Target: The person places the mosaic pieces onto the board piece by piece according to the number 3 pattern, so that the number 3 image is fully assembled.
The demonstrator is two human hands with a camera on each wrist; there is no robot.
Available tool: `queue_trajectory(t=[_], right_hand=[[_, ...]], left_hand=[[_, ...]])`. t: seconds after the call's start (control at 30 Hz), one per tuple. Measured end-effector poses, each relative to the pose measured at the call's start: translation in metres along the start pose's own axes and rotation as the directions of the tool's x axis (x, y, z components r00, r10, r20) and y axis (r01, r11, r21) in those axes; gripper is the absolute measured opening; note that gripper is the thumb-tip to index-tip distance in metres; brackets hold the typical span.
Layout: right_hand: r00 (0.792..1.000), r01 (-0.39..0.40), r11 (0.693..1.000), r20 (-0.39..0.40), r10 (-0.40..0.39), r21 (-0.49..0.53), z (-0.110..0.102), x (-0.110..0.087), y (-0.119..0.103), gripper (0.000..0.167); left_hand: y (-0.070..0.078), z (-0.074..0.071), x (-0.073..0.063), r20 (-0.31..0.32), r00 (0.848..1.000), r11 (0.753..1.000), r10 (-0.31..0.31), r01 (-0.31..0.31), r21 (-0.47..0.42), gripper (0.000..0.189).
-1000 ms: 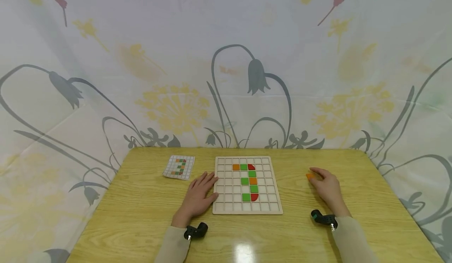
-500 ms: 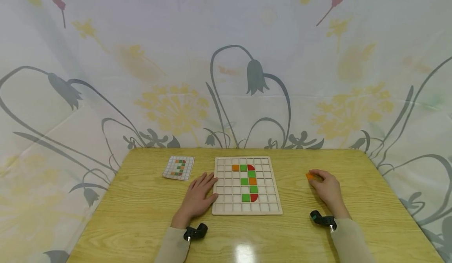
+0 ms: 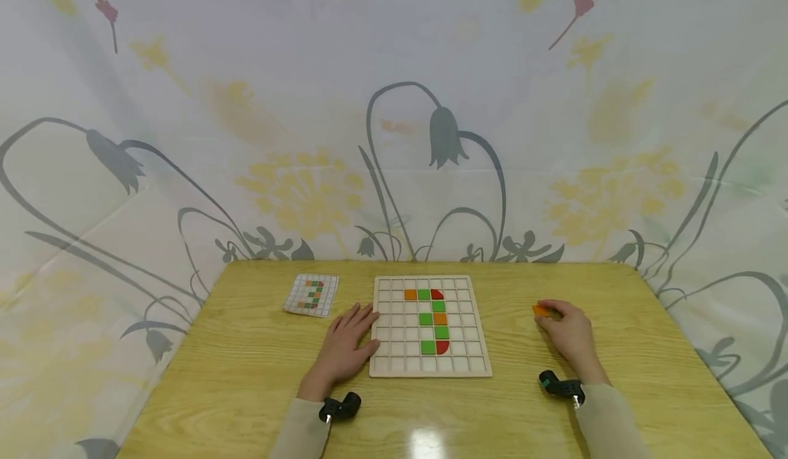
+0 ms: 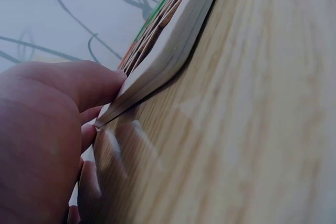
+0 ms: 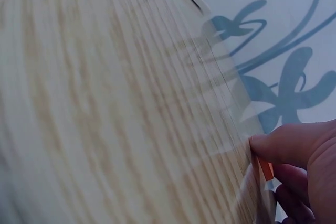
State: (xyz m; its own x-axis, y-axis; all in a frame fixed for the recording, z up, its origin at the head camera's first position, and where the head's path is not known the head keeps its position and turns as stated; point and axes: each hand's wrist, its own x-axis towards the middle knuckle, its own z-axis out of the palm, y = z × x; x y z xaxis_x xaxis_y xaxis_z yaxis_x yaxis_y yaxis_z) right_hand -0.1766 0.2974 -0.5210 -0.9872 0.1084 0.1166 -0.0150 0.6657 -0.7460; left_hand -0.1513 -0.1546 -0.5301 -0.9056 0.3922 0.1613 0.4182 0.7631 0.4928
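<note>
A pale wooden grid board (image 3: 394, 363) lies flat on the table, with green, orange and red tiles set in some of its squares. My left hand (image 3: 343, 346) rests at the board's left edge, fingers extended; the left wrist view has its thumb (image 4: 102, 83) touching the rim. To the right of the board, my right hand (image 3: 569, 332) pinches an orange square tile (image 3: 539, 310) between thumb and fingers, low over or at the tabletop. In the right wrist view only a sliver of the orange tile (image 5: 266, 170) shows below the thumb.
A small paper card (image 3: 295, 297) printed with a coloured grid pattern lies left of the board. The yellow wooden table (image 3: 505, 411) ends at the back against a flower-patterned cloth (image 3: 308, 103). A black camera is strapped on each wrist.
</note>
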Motion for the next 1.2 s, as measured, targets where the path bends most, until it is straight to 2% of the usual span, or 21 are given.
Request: queue_trajectory(t=[0.37, 0.77, 1.0, 1.2], right_hand=[[0.999, 0.038, 0.999, -0.03, -0.039, -0.032, 0.0017, 0.0007, 0.0019, 0.034], [0.999, 0.023, 0.999, -0.023, -0.023, -0.033, 0.0002, -0.0025, -0.0012, 0.035], [1.0, 0.026, 0.994, 0.003, -0.026, -0.109, -0.0003, -0.004, -0.0017, 0.046], [0.997, 0.079, 0.984, 0.025, -0.076, -0.161, -0.0037, -0.0027, -0.006, 0.041]], left_hand=[[0.0013, -0.0012, -0.0008, 0.003, 1.0, 1.0, -0.008, 0.008, 0.004, 0.055], [0.0023, -0.0023, -0.0019, -0.002, 1.0, 1.0, 0.0, 0.0, -0.005, 0.055], [0.0014, -0.0014, -0.0029, 0.007, 1.0, 1.0, -0.004, 0.004, -0.005, 0.055], [0.0015, -0.001, -0.0016, 0.0, 1.0, 1.0, -0.003, 0.003, -0.004, 0.055]])
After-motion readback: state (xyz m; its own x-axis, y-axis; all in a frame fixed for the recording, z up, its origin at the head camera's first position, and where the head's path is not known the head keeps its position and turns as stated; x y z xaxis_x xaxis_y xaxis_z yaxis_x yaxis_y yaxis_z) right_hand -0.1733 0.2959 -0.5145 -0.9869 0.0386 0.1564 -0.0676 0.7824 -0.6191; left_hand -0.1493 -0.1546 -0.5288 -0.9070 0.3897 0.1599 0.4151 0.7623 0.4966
